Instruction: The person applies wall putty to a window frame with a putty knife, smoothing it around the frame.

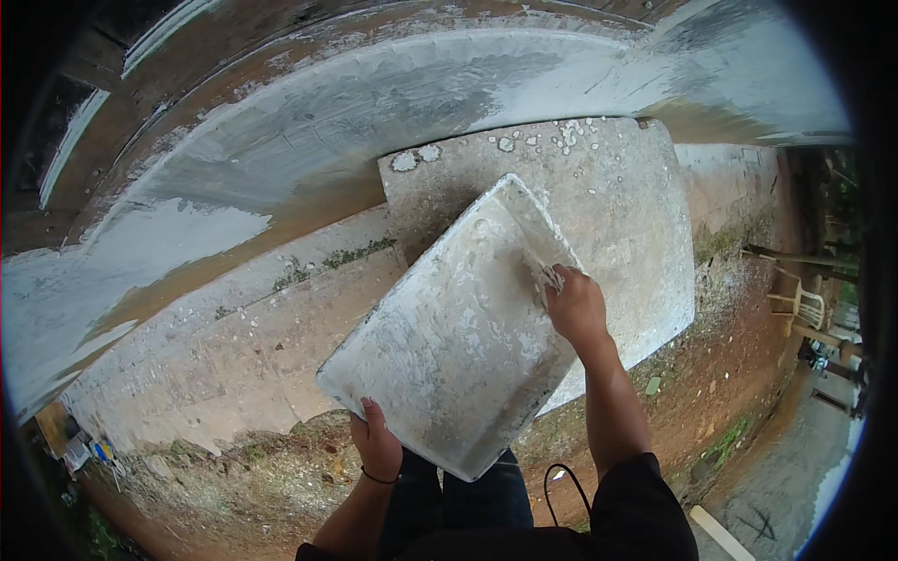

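Plastered wall behind — hands: left grips tray, right clutches scraper.

tray before board, wall behind

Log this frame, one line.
left hand: grips tray edge | right hand: scraper on tray | wall: patchy plaster

No signs, screens or labels in view. Only poss. pkgs: a few small bits, white, blue & yellow, on the ground well left of the left hand fingers, approx. level w/ them; too small and blurred to tell shape.
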`<state>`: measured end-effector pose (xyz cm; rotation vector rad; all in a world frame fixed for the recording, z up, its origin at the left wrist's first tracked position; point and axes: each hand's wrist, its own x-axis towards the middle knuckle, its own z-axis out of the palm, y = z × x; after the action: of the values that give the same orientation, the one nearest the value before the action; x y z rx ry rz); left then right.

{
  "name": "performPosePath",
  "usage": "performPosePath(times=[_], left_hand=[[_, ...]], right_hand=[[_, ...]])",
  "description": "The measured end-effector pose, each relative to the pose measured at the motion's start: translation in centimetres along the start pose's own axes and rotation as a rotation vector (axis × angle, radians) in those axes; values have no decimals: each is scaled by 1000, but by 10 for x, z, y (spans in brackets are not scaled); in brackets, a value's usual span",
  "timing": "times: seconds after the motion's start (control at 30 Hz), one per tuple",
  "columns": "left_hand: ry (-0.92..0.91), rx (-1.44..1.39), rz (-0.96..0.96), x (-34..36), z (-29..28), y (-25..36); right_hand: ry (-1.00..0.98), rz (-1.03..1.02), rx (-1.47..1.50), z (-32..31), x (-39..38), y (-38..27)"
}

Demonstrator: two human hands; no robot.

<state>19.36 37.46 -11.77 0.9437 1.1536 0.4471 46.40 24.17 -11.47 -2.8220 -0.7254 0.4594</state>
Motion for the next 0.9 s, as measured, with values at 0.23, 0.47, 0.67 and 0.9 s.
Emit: performPosePath(times=[0.23,0.47,0.67,0.9], left_hand=[[-16,30,23,-1,1,4],[-38,17,31,0,2,5],[-55,27,20,-1,-2,3],[-64,39,2,-2,0,3]], right_hand=[[-11,-23,181,4,2,-22],[-64,-28,281,2,7,-19],[-177,-26,482,0,31,-7],[-439,275,927,-11,70,6]])
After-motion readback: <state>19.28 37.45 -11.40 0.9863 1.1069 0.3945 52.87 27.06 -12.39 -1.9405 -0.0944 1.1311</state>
